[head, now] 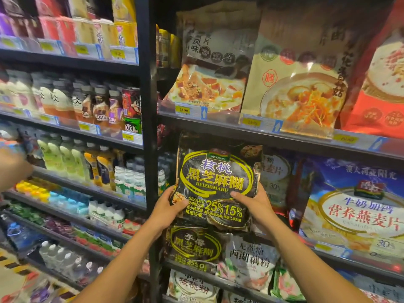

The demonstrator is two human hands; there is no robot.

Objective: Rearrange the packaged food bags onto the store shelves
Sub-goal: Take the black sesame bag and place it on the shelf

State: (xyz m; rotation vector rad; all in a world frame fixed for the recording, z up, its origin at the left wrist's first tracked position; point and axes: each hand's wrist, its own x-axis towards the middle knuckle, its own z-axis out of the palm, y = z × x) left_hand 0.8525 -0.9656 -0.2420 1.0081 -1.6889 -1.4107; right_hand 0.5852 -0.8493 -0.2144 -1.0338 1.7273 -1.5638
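A black bag of sesame paste [216, 182] with yellow lettering stands upright in front of the middle shelf, held from both lower corners. My left hand [167, 209] grips its bottom left corner and my right hand [255, 204] grips its bottom right edge. Directly below it, another black sesame bag [193, 248] stands on the lower shelf. Behind the held bag, a partly hidden oatmeal bag [276, 171] sits on the shelf.
A blue oatmeal bag [354, 206] fills the shelf to the right. Soup bags [209, 84] stand on the shelf above, behind price tags [183, 110]. A black upright post [148, 127] divides off drink shelves on the left, where another person's hand [13, 171] reaches.
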